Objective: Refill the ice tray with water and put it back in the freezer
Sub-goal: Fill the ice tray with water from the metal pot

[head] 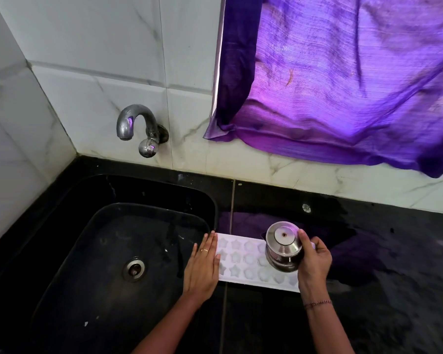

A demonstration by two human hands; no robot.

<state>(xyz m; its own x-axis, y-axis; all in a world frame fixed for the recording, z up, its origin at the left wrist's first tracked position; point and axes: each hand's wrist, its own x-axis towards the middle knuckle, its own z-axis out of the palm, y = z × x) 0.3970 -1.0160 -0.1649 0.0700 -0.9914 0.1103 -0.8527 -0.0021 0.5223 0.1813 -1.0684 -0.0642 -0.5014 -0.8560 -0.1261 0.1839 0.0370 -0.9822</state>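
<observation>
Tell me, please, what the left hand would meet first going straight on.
The left hand would probably meet the wall after crossing the counter beside the sink; depth is unclear.

A black sink [100, 251] sits under a steel tap [123, 123], a purple curtain [343, 72] hanging right of it.

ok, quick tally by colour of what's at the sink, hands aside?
Black: 2, moulded black sink basin, polished black stone counter
Silver: 2, curved metal wall tap, round steel vessel
White: 1, white plastic star-mould ice tray
Purple: 1, purple fabric curtain
Total: 6
</observation>
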